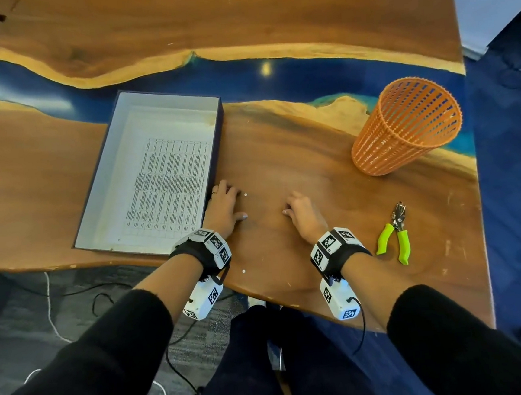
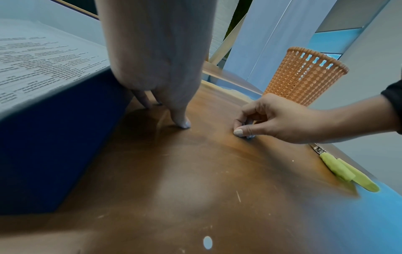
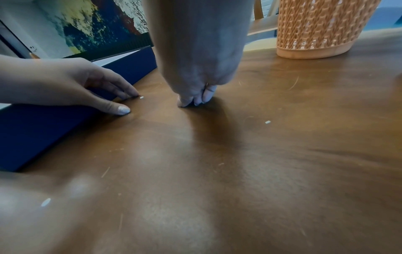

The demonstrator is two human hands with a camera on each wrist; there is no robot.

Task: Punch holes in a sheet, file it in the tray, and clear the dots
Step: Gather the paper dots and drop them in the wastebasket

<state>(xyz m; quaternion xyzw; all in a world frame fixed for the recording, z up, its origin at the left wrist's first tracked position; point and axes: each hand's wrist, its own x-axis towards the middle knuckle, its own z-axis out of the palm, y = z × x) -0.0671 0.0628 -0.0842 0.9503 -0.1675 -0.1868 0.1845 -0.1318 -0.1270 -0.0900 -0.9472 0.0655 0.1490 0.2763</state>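
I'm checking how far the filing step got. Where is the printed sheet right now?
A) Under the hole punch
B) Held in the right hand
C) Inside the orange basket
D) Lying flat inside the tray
D: the printed sheet lies flat on the floor of the tray, while both hands are on the table beside it.

We can make out no word, number or brand anywhere in these views. The sheet [image 1: 170,186] lying in the tray [image 1: 99,167] carries a printed table with rows and columns of dense dark text, but the print is too small and blurred for us to read a single word, in the head view and in the left wrist view alike. The white wrist cameras [image 1: 208,244] bear square black-and-white coded markers, which are patterns and not letters we can read.
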